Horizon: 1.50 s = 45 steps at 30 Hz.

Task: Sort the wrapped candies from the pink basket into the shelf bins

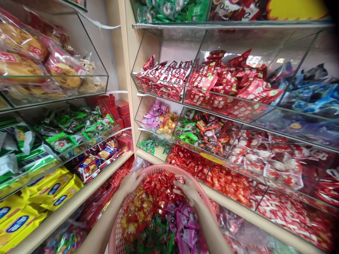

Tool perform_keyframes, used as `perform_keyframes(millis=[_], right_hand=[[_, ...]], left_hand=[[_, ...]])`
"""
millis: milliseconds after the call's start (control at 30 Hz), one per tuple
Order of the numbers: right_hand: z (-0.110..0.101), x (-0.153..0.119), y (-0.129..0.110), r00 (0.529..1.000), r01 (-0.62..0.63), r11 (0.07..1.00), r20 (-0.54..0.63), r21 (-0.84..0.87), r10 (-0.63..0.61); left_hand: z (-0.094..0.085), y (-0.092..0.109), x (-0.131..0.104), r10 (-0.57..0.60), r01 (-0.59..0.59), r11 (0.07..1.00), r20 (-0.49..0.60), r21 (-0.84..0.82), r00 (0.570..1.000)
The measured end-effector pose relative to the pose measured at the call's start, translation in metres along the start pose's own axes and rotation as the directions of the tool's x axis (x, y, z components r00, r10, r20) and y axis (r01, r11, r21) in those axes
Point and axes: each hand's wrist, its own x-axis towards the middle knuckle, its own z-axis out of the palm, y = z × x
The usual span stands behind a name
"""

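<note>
At far left, puffy clear film wraps round, bread-like snacks (19, 38) in a see-through bin, above smooth, pillow-shaped yellow packets (53, 187) and crinkled green packets (63, 141). Small blue-and-red packets (102, 155) lie on the pale wooden shelf edge beside the corner.

Next comes the left hand (135, 181), lying at the upper left of the basket's rim, its fingers bent; I cannot tell whether its grip is closed on the rim.

The pink basket (116, 215) sits low in the middle, between the forearms, in front of the corner where the two shelf units meet. It is plastic, with a rounded rim and a wall pierced by small holes. Its open mouth faces up; the near end is cut off, so its long axis cannot be told. Inside, twist-wrapped yellow candies (131, 213) lie at left, shiny red candies (160, 185) at the far side, dark green candies (159, 231) nearer, and glossy purple candies (185, 225) at right.

The right hand (187, 188) reaches over the rim, fingers parted and bent onto the red candies; whether its grip pinches one cannot be told.

Farther right, clear bins hold glossy, pointed red packets (206, 79), small bright-red sweets (225, 183), red-and-white wrapped pieces (265, 158) and, at far right, crumpled blue packets (312, 91).
</note>
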Motion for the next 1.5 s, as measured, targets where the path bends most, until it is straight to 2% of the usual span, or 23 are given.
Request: perform_keyframes(millis=[200,433,533,700,833,1100,1200,1267,1367,1433,1500], right_hand=[[0.022,0.006,0.003,0.998,0.066,0.997,-0.007,-0.031,-0.066],[0.02,0.009,-0.002,0.983,0.178,0.984,-0.038,0.006,-0.178],[0.025,0.008,-0.002,0.984,0.177,0.983,0.024,-0.053,-0.176],[0.052,0.009,0.01,0.974,0.166,0.961,0.191,-0.22,-0.125],[0.069,0.013,0.017,0.954,0.179,0.958,0.276,-0.223,-0.114],[0.07,0.026,0.007,0.956,0.283,0.945,0.126,-0.166,-0.265],[0.075,0.028,0.009,0.915,0.402,0.879,0.143,-0.256,-0.377],[0.076,0.024,0.009,0.863,0.505,0.779,0.189,-0.372,-0.469],[0.061,0.015,0.003,0.804,0.58,0.637,0.236,-0.508,-0.545],[0.038,0.009,-0.002,0.822,0.537,0.588,0.22,-0.605,-0.525],[0.01,0.004,-0.005,0.887,0.393,0.505,0.171,-0.769,-0.43]], left_hand=[[0.0,0.0,-0.001,-0.025,0.026,0.999,-0.011,0.024,1.0],[0.0,0.001,-0.002,-0.028,0.029,0.999,-0.008,0.032,1.0],[0.0,0.001,-0.002,-0.034,0.034,0.999,-0.007,0.02,0.999],[0.001,-0.001,-0.002,-0.022,0.022,0.999,-0.002,0.026,1.0],[0.0,-0.002,-0.002,-0.015,0.015,1.0,0.006,0.015,1.0],[0.002,0.0,-0.002,-0.051,0.051,0.998,-0.008,0.038,0.999],[0.001,0.0,-0.002,-0.03,0.03,0.999,-0.011,0.042,1.0],[0.0,0.001,-0.002,-0.021,0.021,0.999,-0.013,0.041,1.0],[0.0,0.0,-0.003,-0.019,0.02,0.999,-0.017,0.049,1.0],[0.0,0.0,-0.002,-0.02,0.021,0.998,-0.02,0.056,1.0],[0.001,-0.001,-0.002,-0.027,0.028,0.998,-0.018,0.062,0.999]])
